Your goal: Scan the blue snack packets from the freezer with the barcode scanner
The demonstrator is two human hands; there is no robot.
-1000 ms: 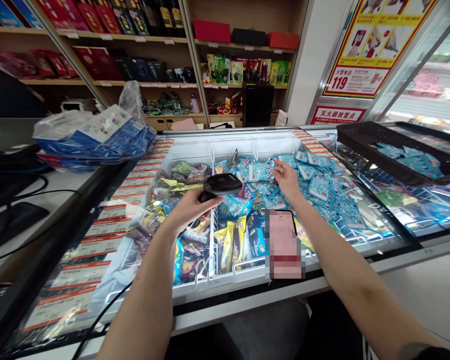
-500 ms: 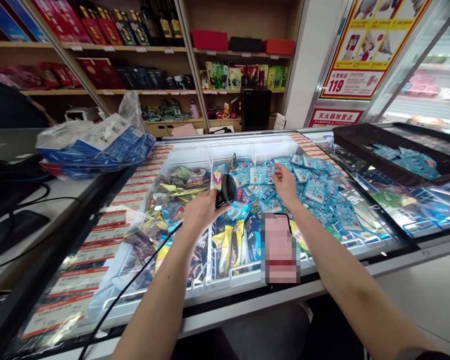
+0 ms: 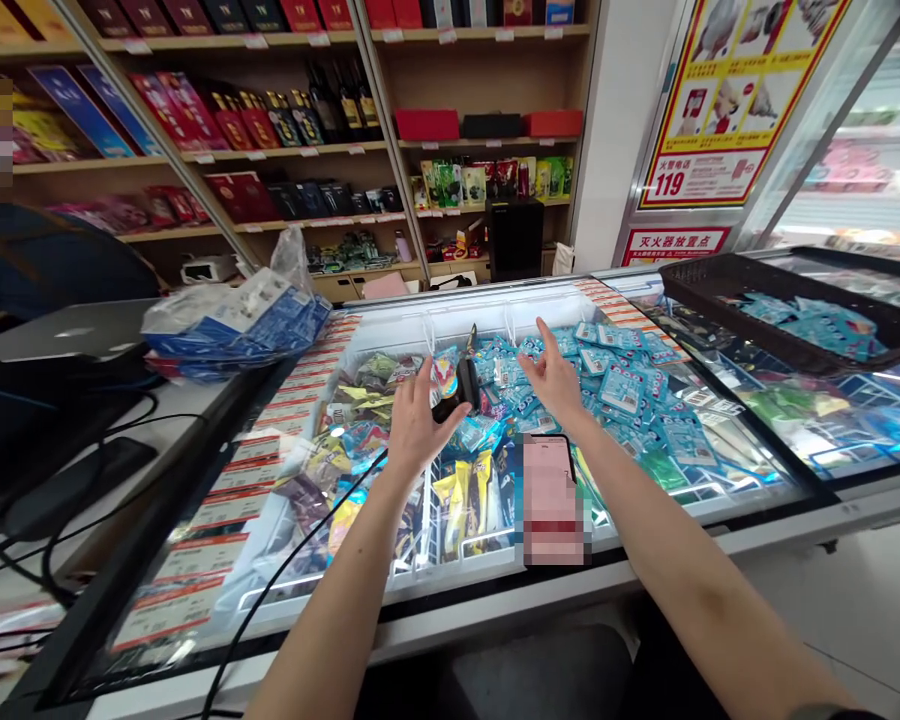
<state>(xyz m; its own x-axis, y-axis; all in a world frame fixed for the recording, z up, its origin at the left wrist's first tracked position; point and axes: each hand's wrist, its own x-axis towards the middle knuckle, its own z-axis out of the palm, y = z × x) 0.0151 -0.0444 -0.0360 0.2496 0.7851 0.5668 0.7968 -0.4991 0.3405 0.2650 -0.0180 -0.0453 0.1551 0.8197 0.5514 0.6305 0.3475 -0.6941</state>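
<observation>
With twelve o'clock at the far side and six at the person's body, both bare hands are above the glass top of a freezer chest (image 3: 510, 603). The left hand (image 3: 415, 420) has its grip spread, index finger aimed at twelve and thumb reaching out toward two; just beside it, at two o'clock, is a black handheld scanner (image 3: 467, 388), its handle showing in the gap between finger and thumb, though whether the skin touches it cannot be told. A black cable (image 3: 300, 540) runs from beside the left forearm toward seven. The right hand (image 3: 559, 385) also has its grip spread, the index finger pointing just short of twelve and the thumb toward ten, close to the blue packets (image 3: 622, 385). These lie heaped over the glass, the larger share at three o'clock from that hand, others at ten, between it and the scanner. At six from the right hand a phone (image 3: 557, 500), its screen partly blurred into squares, lies near the front edge. Yellow wrapped bars (image 3: 465, 500) show under the glass at six from the scanner. Out toward two o'clock, a dark basket (image 3: 701, 295) carries similar packets, and at ten sits a plastic-wrapped blue-and-white bundle (image 3: 232, 325).
</observation>
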